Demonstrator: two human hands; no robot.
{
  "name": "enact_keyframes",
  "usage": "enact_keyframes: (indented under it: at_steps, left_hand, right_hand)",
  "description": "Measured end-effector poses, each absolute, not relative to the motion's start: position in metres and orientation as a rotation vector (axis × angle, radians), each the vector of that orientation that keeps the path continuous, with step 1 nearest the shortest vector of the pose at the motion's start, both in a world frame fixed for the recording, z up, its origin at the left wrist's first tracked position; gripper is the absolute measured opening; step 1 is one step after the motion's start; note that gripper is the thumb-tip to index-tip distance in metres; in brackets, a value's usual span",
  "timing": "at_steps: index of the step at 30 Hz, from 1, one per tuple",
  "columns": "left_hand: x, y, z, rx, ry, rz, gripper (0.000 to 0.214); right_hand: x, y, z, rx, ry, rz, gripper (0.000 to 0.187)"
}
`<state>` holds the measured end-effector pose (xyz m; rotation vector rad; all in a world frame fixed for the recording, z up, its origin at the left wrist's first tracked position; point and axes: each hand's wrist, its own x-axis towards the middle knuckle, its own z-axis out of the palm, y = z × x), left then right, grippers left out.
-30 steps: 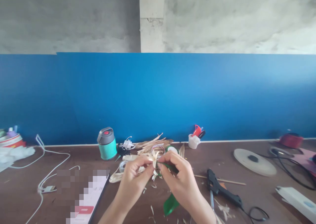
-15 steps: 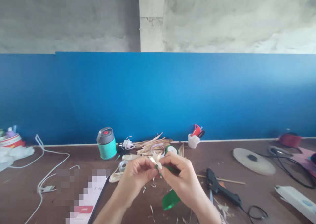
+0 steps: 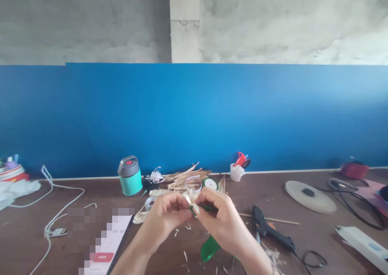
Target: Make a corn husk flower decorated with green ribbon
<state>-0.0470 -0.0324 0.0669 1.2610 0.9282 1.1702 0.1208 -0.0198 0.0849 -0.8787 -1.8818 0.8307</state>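
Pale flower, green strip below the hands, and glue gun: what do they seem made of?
Pale flower: perhaps dried husk, given thin, papery petals; finish unclear. Green strip: glossy, probably satin ribbon or plastic, given its sheen. Glue gun: likely matte plastic, evenly dark.

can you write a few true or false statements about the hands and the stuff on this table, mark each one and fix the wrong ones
1. The left hand and right hand pinch a pale flower-like piece. True.
2. The right hand holds the glue gun. False: it lies on the table.
3. A green strip shows lower in the picture than the flower-like piece. True.
4. The turquoise container lies on its side. False: it stands upright.
5. The small white cup holds a red item. True.
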Motion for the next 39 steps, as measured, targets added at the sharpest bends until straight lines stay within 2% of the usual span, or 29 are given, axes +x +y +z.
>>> enact_keyframes:
  at_steps: [8,23,32,39]
  left_hand:
    - [-0.047,-0.035,0.069,1.448,1.115,1.219,0.012]
    - [-0.048,-0.036,0.073,1.385,1.037,1.209,0.021]
    - [-0.043,-0.03,0.068,1.124,0.871,1.254,0.024]
    - [-0.044,-0.034,0.072,1.353,1.08,1.343,0.018]
  right_hand:
    - [0.116,-0.017,0.084,-0.917,-1.852,0.809,0.013]
    - [0.114,-0.007,0.08,-0.655,-1.539,1.332,0.006]
    - [0.11,-0.013,0.082,-0.775,-1.619,1.103,0.014]
    - [0.109,-0.014,0.085,-0.857,-1.645,1.017,0.01]
